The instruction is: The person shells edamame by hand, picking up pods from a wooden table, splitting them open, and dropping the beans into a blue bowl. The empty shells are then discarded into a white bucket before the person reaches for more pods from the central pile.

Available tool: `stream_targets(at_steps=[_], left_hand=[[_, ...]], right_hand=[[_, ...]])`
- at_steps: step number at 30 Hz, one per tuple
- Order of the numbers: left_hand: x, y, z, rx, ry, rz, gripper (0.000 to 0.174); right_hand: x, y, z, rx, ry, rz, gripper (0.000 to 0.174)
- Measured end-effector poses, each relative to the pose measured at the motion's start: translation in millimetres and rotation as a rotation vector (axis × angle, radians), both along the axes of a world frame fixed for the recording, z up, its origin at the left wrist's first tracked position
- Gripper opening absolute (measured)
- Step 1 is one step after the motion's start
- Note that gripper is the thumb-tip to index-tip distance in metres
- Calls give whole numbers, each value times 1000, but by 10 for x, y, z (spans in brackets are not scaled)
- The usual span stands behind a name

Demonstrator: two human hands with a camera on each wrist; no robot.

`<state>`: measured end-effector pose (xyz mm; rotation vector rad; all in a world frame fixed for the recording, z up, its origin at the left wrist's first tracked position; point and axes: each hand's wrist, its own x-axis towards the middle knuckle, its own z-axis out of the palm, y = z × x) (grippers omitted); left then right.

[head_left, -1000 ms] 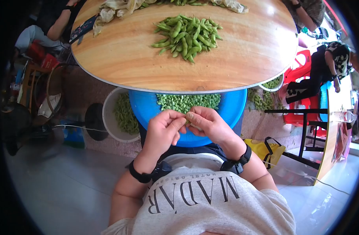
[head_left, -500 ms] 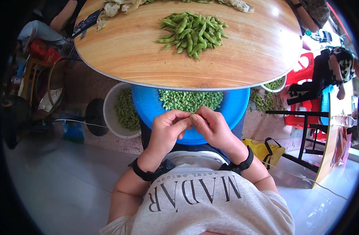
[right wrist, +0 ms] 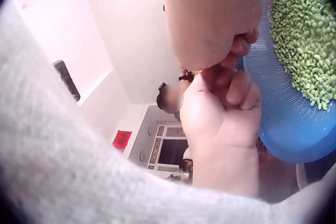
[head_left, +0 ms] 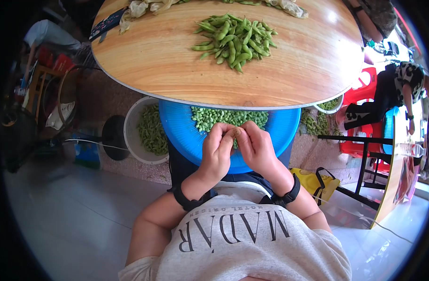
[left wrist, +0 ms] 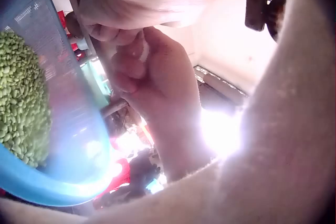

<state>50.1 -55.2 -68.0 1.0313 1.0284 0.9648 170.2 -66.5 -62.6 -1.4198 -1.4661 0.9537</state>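
Observation:
My left hand [head_left: 216,151] and right hand [head_left: 258,146] meet fingertip to fingertip over the near side of a blue basin [head_left: 174,136]. Between their thumbs and forefingers they pinch a green bean pod [head_left: 237,133], mostly hidden by the fingers. In the right wrist view, the left hand [right wrist: 220,124] has its other fingers curled in. Shelled green beans [head_left: 208,120] lie heaped in the far part of the basin, below and beyond the hands. A pile of whole green pods [head_left: 235,41] sits on the round wooden table [head_left: 153,70] ahead.
The table's near edge overhangs the basin's far side. A pale bucket [head_left: 131,136] of pods or husks stands to the left, beside a black round base [head_left: 115,138]. At right are a yellow bag [head_left: 313,182], a black-legged table [head_left: 385,187] and red stools [head_left: 362,86]. Other people sit around.
Both hands have shifted slightly right and drawn closer together, the left wrist turning more upright. The pod shows less between the fingers. The head view has moved a little.

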Motion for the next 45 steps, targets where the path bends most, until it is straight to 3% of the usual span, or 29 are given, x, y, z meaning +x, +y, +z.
stream_targets(at_steps=[5, 14, 17, 18, 21, 22, 24, 26, 29, 33, 36, 42, 45], left_hand=[[43, 15, -136, 214, 118, 41, 13], [93, 66, -271, 266, 262, 78, 14], [130, 120, -431, 177, 125, 174, 17], [119, 137, -421, 194, 184, 164, 18], [-42, 177, -295, -369, -281, -23, 18], [-91, 173, -304, -348, -312, -40, 15], [-178, 170, -117, -176, -30, -133, 12], [-233, 128, 86, -59, 170, -199, 12], [-262, 121, 15, 742, 595, -97, 7], [-258, 54, 157, -73, 143, -123, 9], [-263, 56, 144, -400, -210, -84, 12], [-186, 45, 48, -319, -132, -77, 11], [-146, 32, -12, -247, -118, -107, 10]], right_hand=[[-29, 31, 36, -8, 30, -32, 20], [-42, 50, -91, 29, -66, -82, 20], [-64, 63, -182, 97, -114, -73, 21], [-73, 57, -200, 130, -132, -69, 21], [-30, 39, -134, -14, 74, -34, 23], [9, 34, -154, -115, 195, -19, 23], [97, 20, -205, -319, 439, 7, 23], [99, 22, -148, -329, 413, 40, 22], [45, 19, -24, -234, 314, 75, 22], [40, -14, 124, -82, 93, 118, 19], [58, -33, 87, 84, -50, 137, 16], [90, -22, -24, 308, -363, 182, 15], [137, -39, -15, 339, -403, 188, 16]])
